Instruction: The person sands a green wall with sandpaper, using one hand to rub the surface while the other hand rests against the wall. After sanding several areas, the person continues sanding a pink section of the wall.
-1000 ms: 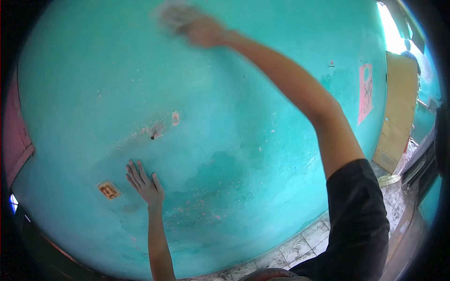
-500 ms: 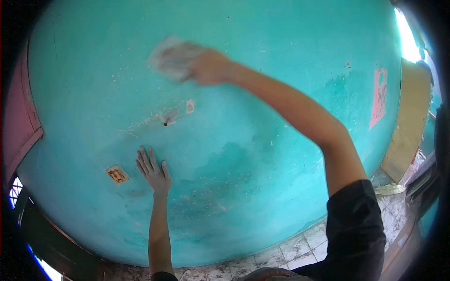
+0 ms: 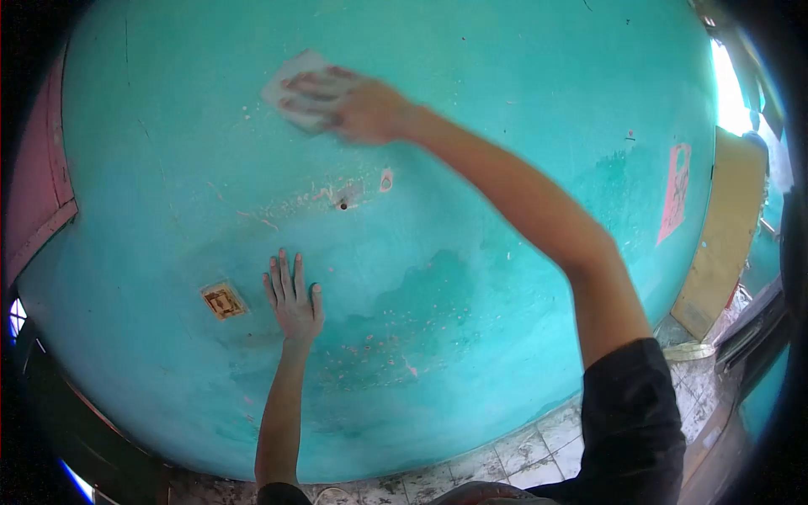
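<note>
My right hand (image 3: pixel 362 105) presses a pale, flat sheet (image 3: pixel 296 88) against the upper part of the turquoise wall (image 3: pixel 522 101); the hand is slightly blurred. Lower down, my left hand (image 3: pixel 295 299) lies flat on the wall with its fingers spread and nothing in it. Left of that hand is a small brown and cream fitting (image 3: pixel 224 300) set in the wall. Between the two hands, the wall shows a dark hole (image 3: pixel 342 204), scraped paint and a small pinkish patch (image 3: pixel 386 180).
A pink patch (image 3: pixel 675 194) marks the wall at the right, beside a tan panel (image 3: pixel 721 227). Dirty white tiles (image 3: pixel 539 446) run along the wall's foot. A pink frame (image 3: pixel 42 168) stands at the far left. Darker stains and flecks cover the lower wall.
The view has shifted, so the wall marks appear farther right. My right hand still has the sheet against the wall and looks less blurred. My left hand remains flat on the wall.
</note>
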A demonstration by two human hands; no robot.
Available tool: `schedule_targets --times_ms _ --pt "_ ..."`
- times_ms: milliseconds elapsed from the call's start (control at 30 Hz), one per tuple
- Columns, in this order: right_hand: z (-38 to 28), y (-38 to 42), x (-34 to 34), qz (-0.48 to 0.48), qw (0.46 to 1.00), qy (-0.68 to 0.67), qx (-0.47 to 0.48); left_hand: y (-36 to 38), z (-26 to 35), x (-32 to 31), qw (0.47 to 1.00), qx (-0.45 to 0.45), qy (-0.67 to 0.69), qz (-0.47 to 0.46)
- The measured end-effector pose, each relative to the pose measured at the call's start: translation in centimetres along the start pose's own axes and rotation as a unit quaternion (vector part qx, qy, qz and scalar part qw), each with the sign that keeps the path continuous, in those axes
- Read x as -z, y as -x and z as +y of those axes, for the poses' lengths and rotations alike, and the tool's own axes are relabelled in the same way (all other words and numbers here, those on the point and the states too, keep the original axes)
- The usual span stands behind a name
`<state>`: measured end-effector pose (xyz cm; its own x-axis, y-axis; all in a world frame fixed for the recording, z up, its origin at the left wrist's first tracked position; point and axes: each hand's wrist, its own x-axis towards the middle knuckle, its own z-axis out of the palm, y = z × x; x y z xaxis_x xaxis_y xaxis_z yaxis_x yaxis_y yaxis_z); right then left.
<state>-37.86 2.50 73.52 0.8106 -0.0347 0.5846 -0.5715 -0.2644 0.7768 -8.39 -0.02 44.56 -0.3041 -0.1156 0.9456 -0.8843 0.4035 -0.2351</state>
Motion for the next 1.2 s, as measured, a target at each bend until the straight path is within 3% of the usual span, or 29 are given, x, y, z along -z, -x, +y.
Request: schedule_targets --times_ms 67,100,133,200,233,267,300,333,367,400,467,567,600,633,667,700,733,767,800,833,867,900,933,1000,1033,1100,1167,1200 --pt "7.4 4.1 -1.1 0.098 0.991 0.016 -0.084 -0.2 -0.5 0.6 1.000 -0.007 0.002 -0.009" --pt "11.9 7.8 -0.2 0.111 0.976 0.100 -0.161 0.0 -0.6 0.7 1.000 -0.010 0.004 -0.021" --pt "15.2 11.0 2.1 0.045 0.928 0.080 -0.360 0.1 -0.4 0.8 1.000 -0.010 0.005 -0.023" --pt "16.6 13.1 3.7 0.234 0.781 -0.021 -0.578 -0.4 0.2 0.5 1.000 -0.007 -0.025 -0.003" --pt "16.4 12.3 1.8 0.113 0.789 0.149 -0.585 -0.5 0.0 0.4 1.000 -0.006 -0.021 0.001" --pt "15.0 9.8 0.0 -0.013 0.763 0.313 -0.565 -0.4 0.2 0.3 1.000 -0.006 -0.028 0.000" --pt "11.8 6.8 -1.9 0.175 0.842 0.229 -0.456 -0.3 0.1 0.3 0.999 -0.010 -0.036 -0.003" --pt "7.8 3.0 -1.8 0.049 0.896 0.178 -0.404 -0.2 -0.1 0.4 0.999 -0.011 -0.036 -0.007" --pt "3.6 -0.4 -4.4 0.111 0.928 0.166 -0.315 -0.3 -0.2 0.4 1.000 -0.008 -0.028 -0.009" --pt "-1.0 -2.9 -5.1 0.147 0.975 -0.020 -0.164 -0.2 0.0 0.4 1.000 -0.004 -0.019 -0.011" --pt "-6.5 -3.3 -3.2 0.059 0.989 -0.134 -0.014 -0.1 -0.1 0.4 1.000 0.000 -0.002 -0.014" --pt "1.7 1.1 -1.1 0.043 0.993 -0.051 -0.093 0.4 -1.4 0.8 1.000 -0.016 0.005 -0.027" --pt "6.2 4.3 -1.0 0.102 0.982 0.094 -0.131 0.6 -1.6 0.8 0.999 -0.018 -0.005 -0.035" --pt "11.7 8.4 -1.4 0.118 0.962 0.154 -0.193 1.1 -1.6 1.1 0.999 -0.020 -0.007 -0.042" --pt "13.3 10.2 1.1 0.189 0.899 -0.029 -0.395 0.9 -1.5 1.1 0.999 -0.021 -0.007 -0.036" --pt "14.2 10.0 4.0 0.284 0.796 -0.159 -0.510 0.6 -1.4 1.1 0.999 -0.021 -0.007 -0.026" --pt "14.4 9.6 2.2 0.286 0.797 -0.160 -0.507 0.5 -1.4 1.1 0.999 -0.020 -0.010 -0.024" --pt "14.8 9.4 -0.9 0.201 0.815 0.051 -0.541 0.4 -1.1 0.9 1.000 -0.018 -0.013 -0.018" --pt "14.8 8.4 -3.0 0.106 0.790 0.258 -0.546 0.5 -0.9 0.9 1.000 -0.015 -0.016 -0.015" --pt "8.4 4.1 -2.4 0.238 0.833 0.090 -0.491 0.6 -1.0 1.0 1.000 -0.010 -0.018 -0.016" --pt "5.4 0.8 -3.4 0.112 0.873 0.260 -0.397 0.5 -1.2 1.0 1.000 -0.014 -0.015 -0.021" --pt "0.5 -2.6 -3.6 0.034 0.919 0.176 -0.351 0.5 -1.1 1.0 1.000 -0.016 -0.010 -0.023" --pt "-2.7 -4.5 -6.2 0.146 0.973 -0.061 -0.166 0.6 -1.1 0.9 1.000 -0.008 -0.010 -0.021" --pt "-9.1 -4.3 -3.6 0.033 0.989 -0.145 0.014 1.1 -2.0 1.0 0.999 -0.024 0.030 -0.030" --pt "-8.0 -4.1 -2.7 0.037 0.989 -0.146 0.010 1.2 -2.6 1.4 0.999 -0.029 0.027 -0.032" --pt "-1.5 -1.5 -0.7 -0.024 0.995 0.072 -0.072 1.7 -3.1 2.0 0.996 -0.023 0.064 -0.062" --pt "8.5 3.1 -1.5 0.125 0.957 0.127 -0.230 2.5 -3.9 1.7 0.998 -0.020 0.013 -0.062" --pt "10.1 3.9 0.5 0.232 0.883 -0.025 -0.408 2.9 -4.4 1.7 0.997 -0.024 -0.037 -0.066"
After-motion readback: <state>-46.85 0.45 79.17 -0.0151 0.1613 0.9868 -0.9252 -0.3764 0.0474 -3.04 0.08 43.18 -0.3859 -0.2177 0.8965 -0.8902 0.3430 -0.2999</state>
